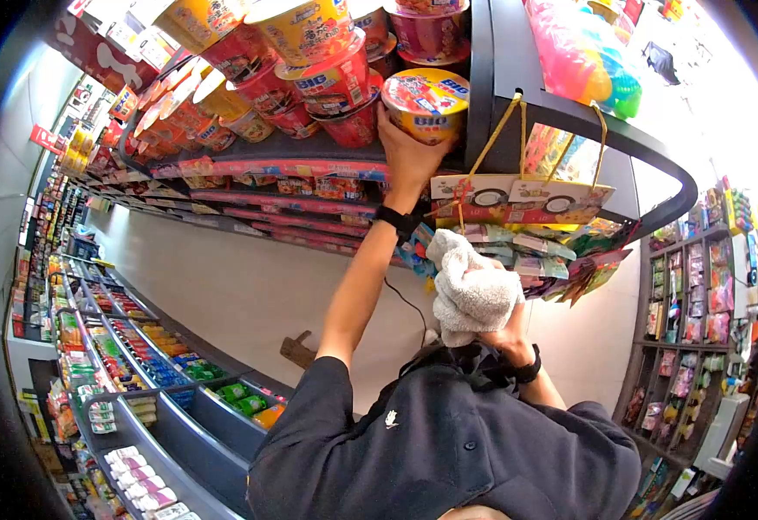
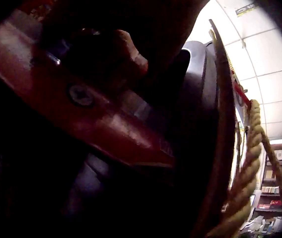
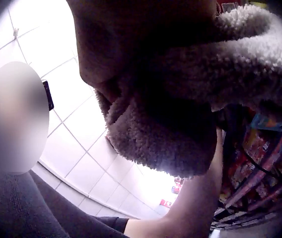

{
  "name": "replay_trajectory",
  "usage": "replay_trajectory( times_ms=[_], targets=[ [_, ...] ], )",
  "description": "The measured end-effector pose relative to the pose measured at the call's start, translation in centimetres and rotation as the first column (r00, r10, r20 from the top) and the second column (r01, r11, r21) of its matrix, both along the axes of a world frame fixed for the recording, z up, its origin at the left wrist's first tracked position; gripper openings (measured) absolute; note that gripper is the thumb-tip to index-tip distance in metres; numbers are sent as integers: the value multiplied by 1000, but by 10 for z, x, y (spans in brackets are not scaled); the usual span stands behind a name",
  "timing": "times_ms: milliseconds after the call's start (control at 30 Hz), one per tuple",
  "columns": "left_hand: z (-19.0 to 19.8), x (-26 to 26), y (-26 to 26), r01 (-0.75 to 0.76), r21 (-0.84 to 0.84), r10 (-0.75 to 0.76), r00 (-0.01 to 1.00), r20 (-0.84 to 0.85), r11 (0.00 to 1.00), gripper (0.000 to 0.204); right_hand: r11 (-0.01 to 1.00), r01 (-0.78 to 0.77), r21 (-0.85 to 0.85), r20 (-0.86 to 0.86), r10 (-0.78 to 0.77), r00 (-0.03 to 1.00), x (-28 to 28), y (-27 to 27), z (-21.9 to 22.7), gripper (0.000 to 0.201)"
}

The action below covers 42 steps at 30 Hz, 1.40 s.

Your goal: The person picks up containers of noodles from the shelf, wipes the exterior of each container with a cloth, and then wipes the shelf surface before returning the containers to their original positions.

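Noodle cup (image 1: 428,106), yellow and red with BIG lettering, is occupying the right end of the top shelf (image 1: 301,151), just beside the dark end panel (image 1: 482,74). Left hand (image 1: 413,158) is gripping the cup from its near side; grip is clamping on it, with fingers running along the cup's left side. Whether the cup's base is touching the shelf: cannot tell.

Right hand (image 1: 509,336) is holding a bunched, pale grey cloth (image 1: 472,290) in front of the torso; grip is clamping on it, most fingers hiding behind the folds. In the right wrist view, the cloth is bulging out beneath the hand.

Surroundings: stacked noodle cups (image 1: 331,82) are standing immediately left of the gripped one. Yellow rope (image 1: 492,143) is hanging at the shelf end, by a printed card panel (image 1: 561,201); small packets (image 1: 539,247) are hanging below. Black bands (image 1: 399,223) are encircling both wrists. Left wrist view is running very dark; a red curved surface and the twisted rope are showing.
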<state>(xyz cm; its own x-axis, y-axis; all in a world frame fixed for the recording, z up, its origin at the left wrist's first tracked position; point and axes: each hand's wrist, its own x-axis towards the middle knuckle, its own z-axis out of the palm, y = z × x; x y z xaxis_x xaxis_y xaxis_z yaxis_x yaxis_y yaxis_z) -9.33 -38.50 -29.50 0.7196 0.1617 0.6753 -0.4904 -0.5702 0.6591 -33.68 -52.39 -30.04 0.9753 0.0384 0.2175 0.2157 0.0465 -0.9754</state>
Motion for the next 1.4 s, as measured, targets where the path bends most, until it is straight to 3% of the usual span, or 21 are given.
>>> replay_trajectory(
  times_ms=[233,300,467,500,567,633,700,767,833,867,900,967,1000,1033,1100,1133,1167,1233,1300,1333,1400],
  targets=[
    [7,-19,23,56,-64,-55,998,8,996,113,996,-37,84,60,33,998,13,-14,5,48],
    [16,-27,34,72,-53,-62,985,162,996,112,994,-64,84,99,55,994,17,-19,3,46],
    [28,-97,79,189,-367,-100,964,248,911,109,987,-106,119,31,103,994,23,-26,-17,65],
    [-7,-100,106,148,-442,-36,967,253,885,101,988,-93,120,-67,101,993,21,-28,-21,68],
    [28,-152,87,83,-933,-42,996,72,351,88,991,-92,97,-46,97,994,26,-27,-22,72],
    [11,-169,111,378,-925,-187,912,364,44,77,988,-61,145,-97,76,992,32,-19,-22,70],
    [-7,-184,113,382,-921,-315,868,384,-71,81,946,-105,308,-239,184,954,39,-13,-31,71],
    [-11,-201,96,182,-969,-334,935,118,168,82,885,-147,443,-222,267,938,43,-6,-13,66],
    [-12,-217,84,356,-914,-510,759,405,-196,86,891,-220,396,-88,275,957,52,0,-17,62],
    [-29,-220,88,207,-972,-499,834,236,-114,88,904,-269,332,-74,309,948,56,1,-17,61],
    [-48,-225,91,191,-980,-516,835,189,-49,85,860,-199,470,-181,315,932,55,6,-27,60],
    [-69,-225,87,82,-996,-464,881,88,-32,81,883,-209,421,-167,302,939,61,19,-23,57],
    [-75,-219,88,40,-999,-392,919,32,12,85,916,-202,347,-114,255,960,60,25,-16,56],
    [-68,-220,90,-4,-999,-359,933,-21,49,80,968,-245,48,5,245,970,64,21,-16,58],
    [-66,-224,105,-56,-995,-306,949,-79,82,75,879,-250,407,-82,308,948,67,19,-13,59],
    [-67,-229,118,109,-970,-378,926,20,215,76,883,-205,422,-71,258,964,68,18,-14,59],
    [-57,-233,126,196,-955,-477,876,70,221,94,844,-173,508,-128,273,954,65,17,-5,60],
    [-25,-234,124,310,-874,-563,825,51,374,104,901,-244,360,-283,354,891,66,14,15,69],
    [-15,-224,111,392,-831,-570,814,113,395,114,859,-506,80,19,507,862,70,25,7,84],
    [-9,-226,105,353,-864,-569,816,98,359,115,796,-562,226,70,562,824,63,43,26,96],
    [-3,-229,101,315,-892,-568,819,84,323,116,794,-571,207,-26,588,809,59,42,41,97]
  ],
)
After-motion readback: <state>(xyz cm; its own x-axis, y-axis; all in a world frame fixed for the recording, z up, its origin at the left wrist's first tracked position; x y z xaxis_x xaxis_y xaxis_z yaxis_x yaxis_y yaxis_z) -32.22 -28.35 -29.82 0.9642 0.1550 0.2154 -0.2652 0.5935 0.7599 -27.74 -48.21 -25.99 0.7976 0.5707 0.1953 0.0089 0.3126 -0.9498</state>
